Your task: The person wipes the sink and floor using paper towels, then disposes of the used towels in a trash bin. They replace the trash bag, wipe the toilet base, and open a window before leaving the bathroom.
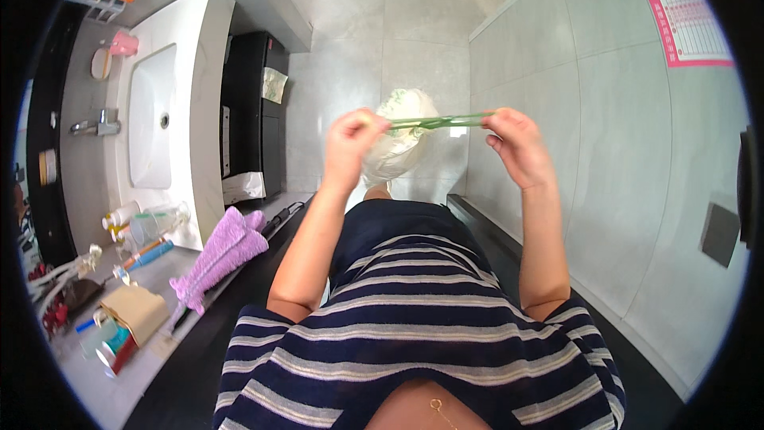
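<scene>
A thin green strip [459, 120], perhaps a bag's drawstring, is stretched nearly level in front of me. My left hand [351, 146] pinches one end between thumb and fingers, and my right hand [520, 146] grips the other. Midway along, the strip looks twisted or knotted. Directly below it is a whitish plastic bag [397, 152] with green print, low near my legs; its contents cannot be made out. Whether strip and bag are joined is hard to tell.
To the left, a white sink [152, 113] with a faucet [98, 127] sits over a black cabinet [253, 119]. A purple fluffy cloth [224, 257] and several toiletries lie along the counter. A grey tiled wall [609, 131] with a pink-edged chart rises on my right.
</scene>
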### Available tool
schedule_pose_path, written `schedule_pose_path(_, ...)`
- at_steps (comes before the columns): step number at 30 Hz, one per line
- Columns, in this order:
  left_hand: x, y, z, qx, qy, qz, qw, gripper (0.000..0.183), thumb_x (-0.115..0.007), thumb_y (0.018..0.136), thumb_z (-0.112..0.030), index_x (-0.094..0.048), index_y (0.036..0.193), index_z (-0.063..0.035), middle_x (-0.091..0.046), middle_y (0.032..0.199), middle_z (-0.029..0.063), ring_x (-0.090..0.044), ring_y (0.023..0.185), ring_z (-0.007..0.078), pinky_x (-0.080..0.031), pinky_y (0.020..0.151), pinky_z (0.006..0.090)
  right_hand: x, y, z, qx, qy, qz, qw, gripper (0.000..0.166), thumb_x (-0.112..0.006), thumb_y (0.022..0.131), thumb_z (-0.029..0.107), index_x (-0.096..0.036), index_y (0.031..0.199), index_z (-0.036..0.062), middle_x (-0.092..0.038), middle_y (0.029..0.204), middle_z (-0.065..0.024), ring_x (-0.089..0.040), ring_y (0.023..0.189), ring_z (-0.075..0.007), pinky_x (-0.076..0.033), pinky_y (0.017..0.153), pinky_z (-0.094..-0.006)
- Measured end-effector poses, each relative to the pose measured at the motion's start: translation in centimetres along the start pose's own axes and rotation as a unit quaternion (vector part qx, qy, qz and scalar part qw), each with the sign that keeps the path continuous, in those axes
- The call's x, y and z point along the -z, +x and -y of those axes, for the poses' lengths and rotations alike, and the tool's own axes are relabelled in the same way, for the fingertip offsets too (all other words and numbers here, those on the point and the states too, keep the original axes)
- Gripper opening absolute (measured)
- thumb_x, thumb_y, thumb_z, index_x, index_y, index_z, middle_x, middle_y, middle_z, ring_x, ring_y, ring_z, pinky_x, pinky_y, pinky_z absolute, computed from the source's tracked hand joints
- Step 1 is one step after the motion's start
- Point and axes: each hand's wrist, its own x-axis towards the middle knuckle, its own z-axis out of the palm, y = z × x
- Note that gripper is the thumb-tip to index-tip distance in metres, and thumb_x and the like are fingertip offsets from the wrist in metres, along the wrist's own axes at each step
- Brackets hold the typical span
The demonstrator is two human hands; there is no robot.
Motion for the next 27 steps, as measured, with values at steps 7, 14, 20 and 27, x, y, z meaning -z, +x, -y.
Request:
schedule_pose_path(7,5.9,11.0,3.0,0.244,-0.565,-0.211,0.759,0.037,-0.061,0.094,-0.023,-0.047,0.062,-0.0117,-0.060,0.070,0.0036,-0.061,0.083,0.0214,-0.052,0.086,0.0385,5.8,11.6,-1.7,-0.216,0.432,-0.068,0.873,0.016,-0.063,0.091,0.018,-0.058,0.083,0.0044,-0.067,0.094,-0.0083,-0.059,0.091,-0.0258,-0.047,0.078,-0.0328)
schedule_pose_path(14,7.4,20.2,5.0,0.162,-0.128,-0.187,0.961,0.038,-0.062,0.097,-0.030,-0.052,0.066,-0.0106,-0.050,0.066,0.0007,-0.057,0.070,0.0162,-0.048,0.068,0.0298,2.5,23.9,-2.3,-0.226,0.269,-0.050,0.935,0.025,-0.064,0.091,0.019,-0.065,0.105,-0.0016,-0.066,0.101,-0.0088,-0.059,0.096,-0.0215,-0.047,0.080,-0.0311)
schedule_pose_path(20,7.5,26.5,13.1,0.324,0.079,-0.103,0.937,0.024,-0.060,0.098,-0.028,-0.063,0.081,-0.0121,-0.062,0.072,-0.0018,-0.063,0.071,0.0124,-0.048,0.064,0.0271,6.2,35.5,-4.4,-0.264,0.220,-0.048,0.938,0.025,-0.062,0.092,0.018,-0.063,0.104,-0.0034,-0.065,0.102,-0.0100,-0.060,0.092,-0.0217,-0.050,0.079,-0.0309)
schedule_pose_path(27,3.1,35.7,23.8,0.400,-0.359,-0.415,0.734,0.016,-0.054,0.101,-0.024,-0.061,0.090,-0.0144,-0.073,0.090,-0.0025,-0.069,0.098,0.0180,-0.042,0.096,0.0393,17.2,45.0,-7.7,-0.265,0.413,-0.325,0.809,0.013,-0.057,0.090,0.013,-0.058,0.092,0.0001,-0.063,0.095,-0.0112,-0.061,0.090,-0.0238,-0.052,0.076,-0.0333)
